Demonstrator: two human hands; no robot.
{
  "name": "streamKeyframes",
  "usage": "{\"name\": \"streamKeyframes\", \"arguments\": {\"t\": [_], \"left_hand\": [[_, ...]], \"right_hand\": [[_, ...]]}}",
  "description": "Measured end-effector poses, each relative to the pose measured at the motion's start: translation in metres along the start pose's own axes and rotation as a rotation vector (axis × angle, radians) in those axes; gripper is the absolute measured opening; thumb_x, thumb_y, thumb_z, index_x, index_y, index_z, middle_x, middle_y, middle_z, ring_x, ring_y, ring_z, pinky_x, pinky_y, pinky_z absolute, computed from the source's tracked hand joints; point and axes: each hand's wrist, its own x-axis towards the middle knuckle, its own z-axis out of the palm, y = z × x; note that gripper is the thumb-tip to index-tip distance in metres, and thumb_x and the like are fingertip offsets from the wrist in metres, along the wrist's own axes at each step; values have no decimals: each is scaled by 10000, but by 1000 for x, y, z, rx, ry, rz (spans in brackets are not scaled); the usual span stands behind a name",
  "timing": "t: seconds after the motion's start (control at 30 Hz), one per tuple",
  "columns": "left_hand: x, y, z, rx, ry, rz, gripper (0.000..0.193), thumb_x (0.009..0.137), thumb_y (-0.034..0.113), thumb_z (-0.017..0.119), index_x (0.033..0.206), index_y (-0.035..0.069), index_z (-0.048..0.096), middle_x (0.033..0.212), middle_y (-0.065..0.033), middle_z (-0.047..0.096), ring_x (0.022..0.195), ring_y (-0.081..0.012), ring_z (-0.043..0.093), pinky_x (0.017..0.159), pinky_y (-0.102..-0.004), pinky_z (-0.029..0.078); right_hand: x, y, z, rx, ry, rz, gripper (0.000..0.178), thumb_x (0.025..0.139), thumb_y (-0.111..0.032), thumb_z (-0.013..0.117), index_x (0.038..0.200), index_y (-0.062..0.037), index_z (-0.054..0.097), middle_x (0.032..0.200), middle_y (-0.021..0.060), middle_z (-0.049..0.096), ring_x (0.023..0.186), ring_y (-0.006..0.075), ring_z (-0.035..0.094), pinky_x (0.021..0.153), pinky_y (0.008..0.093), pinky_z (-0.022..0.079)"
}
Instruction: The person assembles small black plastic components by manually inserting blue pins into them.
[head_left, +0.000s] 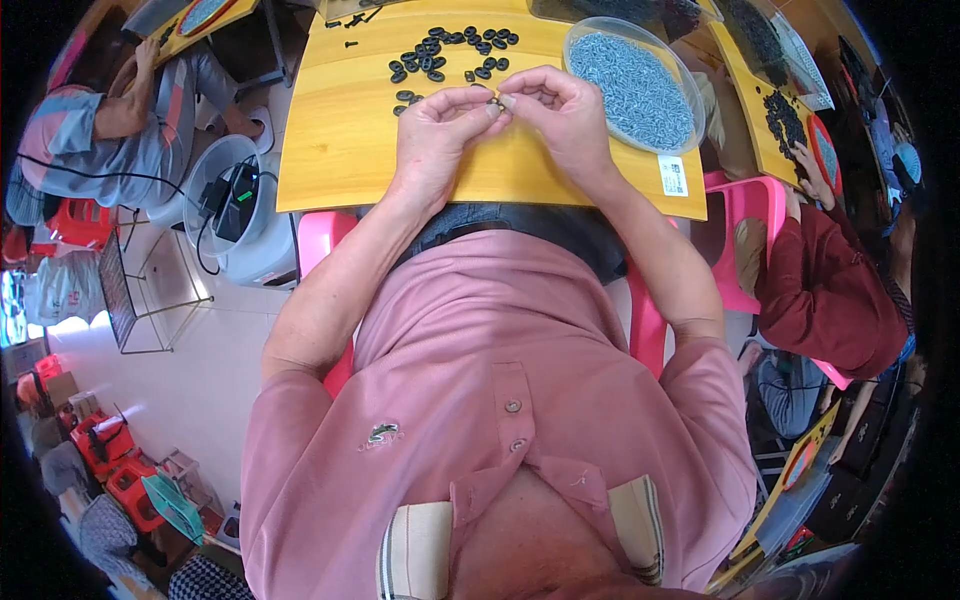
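My left hand (440, 135) and my right hand (565, 120) meet above the near part of the yellow table (335, 140). Thumb and forefinger are pinched together on each hand. Between the left fingertips is a small dark piece (497, 103), mostly covered by the fingers. The right fingertips touch it from the other side; whether they also hold a screw cannot be seen. Just beyond my hands lie several small black oval parts with holes (430, 60), loosely scattered. A round clear tub (697, 125) full of small silver screws (630, 90) stands to the right of my right hand.
A few black pieces (352, 20) lie at the table's far left. A dark-filled clear bin (620, 10) stands at the back. A white label (673, 176) sits near the right corner. Co-workers sit at tables left and right, one in a dark red sleeve (800, 260).
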Motion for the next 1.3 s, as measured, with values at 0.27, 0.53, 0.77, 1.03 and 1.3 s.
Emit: {"name": "streamKeyframes", "arguments": {"t": [0.27,0.53,0.77,1.03,1.3], "left_hand": [[0,-3,0,56,25,38,187,883,-66,648,1068,-79,629,993,-197,697,900,-249,713,823,-299,592],[8,5,-10,48,-24,88,186,880,-59,651,1065,-73,632,977,-173,702,884,-242,714,821,-302,585],[28,22,-40,-113,88,158,229,877,-39,661,1100,-67,619,951,-150,690,854,-217,708,791,-272,581],[30,18,-44,-162,80,129,224,880,-39,659,1101,-56,622,952,-131,688,838,-204,702,764,-252,577],[27,11,-41,-98,36,88,194,895,-32,645,1089,-36,636,955,-134,694,880,-216,706,792,-268,579]], "right_hand": [[-4,4,5,18,17,-31,104,897,11,633,984,57,667,863,98,709,746,157,713,694,242,553],[3,-5,3,34,-22,18,128,908,-28,639,1009,40,678,865,80,707,751,132,694,705,235,535],[19,-6,-10,-390,-111,139,144,872,-94,677,976,-6,721,797,24,692,705,80,612,661,241,484],[35,8,4,-796,-316,22,209,819,-161,679,983,-38,718,807,128,690,775,294,672,726,398,516],[32,17,3,-1002,-377,-124,208,796,-142,670,918,24,694,821,175,667,762,333,657,729,416,518]]}}
